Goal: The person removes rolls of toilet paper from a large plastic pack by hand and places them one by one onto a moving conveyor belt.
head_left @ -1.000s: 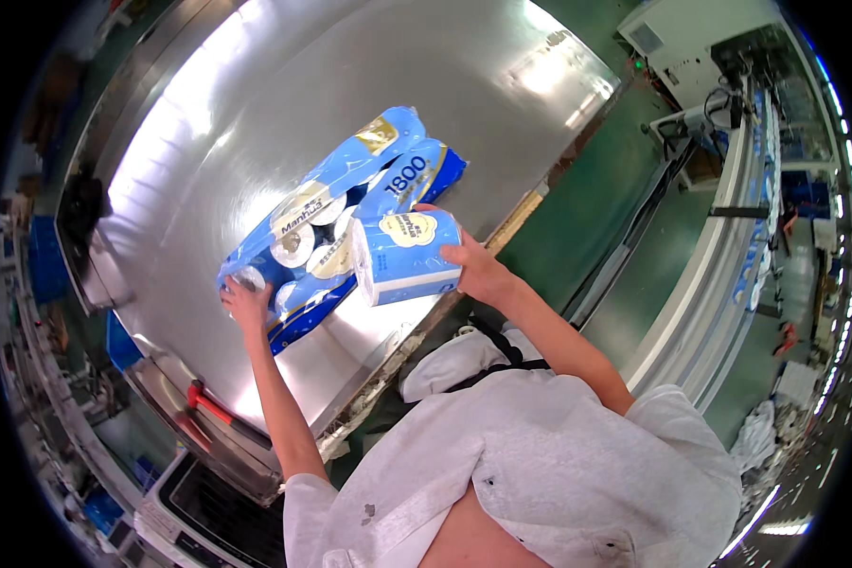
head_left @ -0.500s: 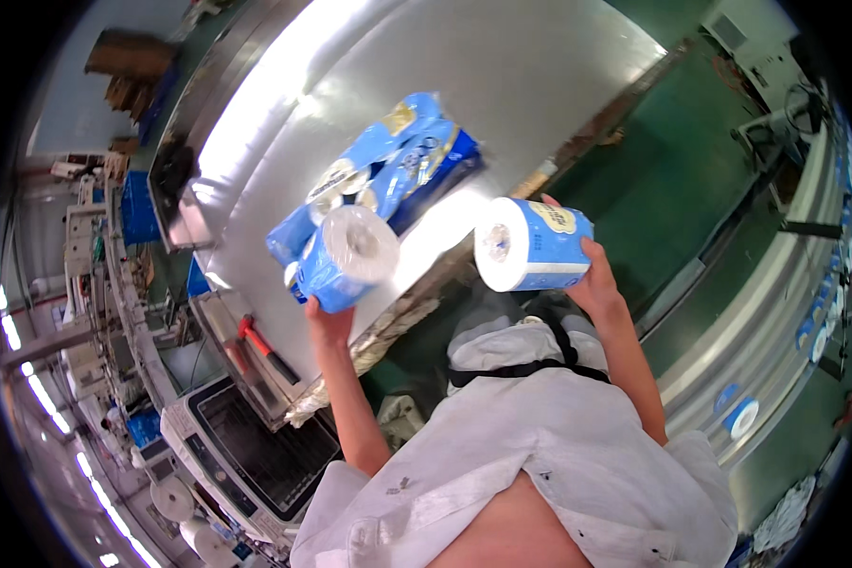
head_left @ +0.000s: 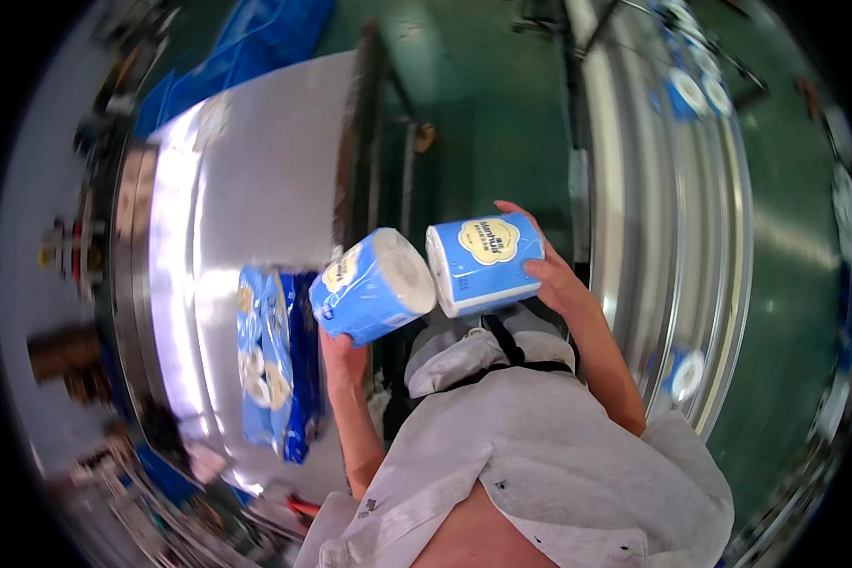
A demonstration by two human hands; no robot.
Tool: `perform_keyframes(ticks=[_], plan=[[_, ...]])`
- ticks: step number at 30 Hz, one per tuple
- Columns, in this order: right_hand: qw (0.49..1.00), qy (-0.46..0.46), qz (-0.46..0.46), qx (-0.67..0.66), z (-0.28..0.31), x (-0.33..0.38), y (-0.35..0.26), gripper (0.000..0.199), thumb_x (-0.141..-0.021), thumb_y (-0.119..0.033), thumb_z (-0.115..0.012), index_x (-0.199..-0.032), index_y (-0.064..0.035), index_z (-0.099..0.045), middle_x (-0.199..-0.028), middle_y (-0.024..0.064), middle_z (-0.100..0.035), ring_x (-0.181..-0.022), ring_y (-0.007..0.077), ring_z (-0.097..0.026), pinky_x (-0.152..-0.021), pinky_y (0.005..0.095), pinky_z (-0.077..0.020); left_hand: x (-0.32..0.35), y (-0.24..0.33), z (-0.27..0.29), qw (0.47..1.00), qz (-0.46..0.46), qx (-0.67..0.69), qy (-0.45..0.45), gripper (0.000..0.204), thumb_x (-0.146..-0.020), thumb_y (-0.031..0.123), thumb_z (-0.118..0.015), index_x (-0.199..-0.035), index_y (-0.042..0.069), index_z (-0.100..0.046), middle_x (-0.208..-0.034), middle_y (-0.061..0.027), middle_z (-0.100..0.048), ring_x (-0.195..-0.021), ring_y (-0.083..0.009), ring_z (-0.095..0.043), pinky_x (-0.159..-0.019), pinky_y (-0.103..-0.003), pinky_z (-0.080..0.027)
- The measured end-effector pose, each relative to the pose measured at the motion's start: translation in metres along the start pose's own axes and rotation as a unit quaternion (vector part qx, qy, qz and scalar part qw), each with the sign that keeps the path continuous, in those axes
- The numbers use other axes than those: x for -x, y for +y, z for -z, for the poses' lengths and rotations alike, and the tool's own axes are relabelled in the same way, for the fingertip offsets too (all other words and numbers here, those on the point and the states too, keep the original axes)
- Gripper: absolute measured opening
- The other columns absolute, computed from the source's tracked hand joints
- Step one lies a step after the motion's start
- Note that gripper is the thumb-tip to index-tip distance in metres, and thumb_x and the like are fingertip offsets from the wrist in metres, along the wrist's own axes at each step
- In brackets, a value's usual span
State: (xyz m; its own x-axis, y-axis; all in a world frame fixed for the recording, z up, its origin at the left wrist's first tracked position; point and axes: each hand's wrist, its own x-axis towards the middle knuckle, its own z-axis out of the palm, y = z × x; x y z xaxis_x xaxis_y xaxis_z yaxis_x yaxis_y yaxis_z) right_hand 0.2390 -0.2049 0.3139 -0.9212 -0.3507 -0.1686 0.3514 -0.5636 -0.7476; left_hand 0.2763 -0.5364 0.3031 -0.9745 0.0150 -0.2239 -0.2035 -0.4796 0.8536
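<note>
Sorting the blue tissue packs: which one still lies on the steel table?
The flat multi-roll pack on the steel table; the two single rolls are held up, one in the left hand, one in the right hand.

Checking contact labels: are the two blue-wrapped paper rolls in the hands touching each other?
Cannot tell. In the head view the left-hand roll and the right-hand roll meet or overlap at their white ends, with no clear gap, but one may simply sit in front.
</note>
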Motion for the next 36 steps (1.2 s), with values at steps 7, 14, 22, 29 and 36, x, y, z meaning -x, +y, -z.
perform_keyframes(ticks=[7,14,22,29,36], plan=[[0.924,0.284,0.205,0.155,0.02,0.079,-0.019,0.101,-0.071,-0.016,-0.083,-0.155,-0.0176,-0.027,-0.14,0.0128,-0.043,-0.135,0.0266,-0.039,-0.113,0.0401,-0.0326,-0.113,0.003,-0.111,0.924,-0.045,-0.229,-0.301,0.116,-0.067,0.031,-0.089,-0.156,0.006,-0.019,-0.149,-0.0125,-0.036,-0.137,-0.0263,-0.041,-0.113,-0.041,-0.036],[0.479,0.728,0.222,0.437,0.028,0.156,-0.016,0.091,-0.065,-0.018,-0.088,-0.145,-0.0187,-0.045,-0.143,0.0252,-0.031,-0.13,0.045,-0.037,-0.104,0.0506,-0.041,-0.129,-0.075,-0.293,0.66,-0.339,-0.441,-0.505,0.105,-0.061,0.012,-0.088,-0.151,0.01,-0.035,-0.147,-0.0153,-0.036,-0.134,-0.033,-0.042,-0.106,-0.045,-0.043],[0.302,0.822,0.133,0.465,0.067,0.216,-0.02,0.086,-0.062,-0.015,-0.087,-0.14,-0.021,-0.052,-0.143,0.0264,-0.035,-0.131,0.0446,-0.036,-0.107,0.0514,-0.0373,-0.054,-0.19,-0.436,0.504,-0.433,-0.385,-0.64,0.099,-0.059,0.01,-0.087,-0.147,0.019,-0.043,-0.146,-0.0177,-0.037,-0.131,-0.0429,-0.039,-0.103,-0.048,-0.045],[0.268,0.807,0.253,0.462,0.066,0.221,-0.076,0.083,-0.064,-0.021,-0.086,-0.14,-0.025,-0.053,-0.138,0.0246,-0.038,-0.123,0.044,-0.041,-0.099,0.0522,-0.0441,-0.115,-0.26,-0.481,0.41,-0.333,-0.5,-0.686,0.09,-0.074,0.035,-0.082,-0.151,0.02,-0.039,-0.151,-0.024,-0.032,-0.132,-0.0457,-0.038,-0.106,-0.051,-0.042],[0.353,0.787,0.03,0.504,0.074,0.272,-0.071,0.084,-0.066,-0.026,-0.083,-0.143,-0.0251,-0.051,-0.136,0.0244,-0.041,-0.122,0.0437,-0.042,-0.099,0.0511,-0.0428,-0.161,-0.252,-0.455,0.388,-0.475,-0.528,-0.588,0.071,-0.089,0.038,-0.07,-0.149,0.011,-0.042,-0.159,-0.0283,-0.02,-0.144,-0.051,-0.02,-0.116,-0.053,-0.027]])
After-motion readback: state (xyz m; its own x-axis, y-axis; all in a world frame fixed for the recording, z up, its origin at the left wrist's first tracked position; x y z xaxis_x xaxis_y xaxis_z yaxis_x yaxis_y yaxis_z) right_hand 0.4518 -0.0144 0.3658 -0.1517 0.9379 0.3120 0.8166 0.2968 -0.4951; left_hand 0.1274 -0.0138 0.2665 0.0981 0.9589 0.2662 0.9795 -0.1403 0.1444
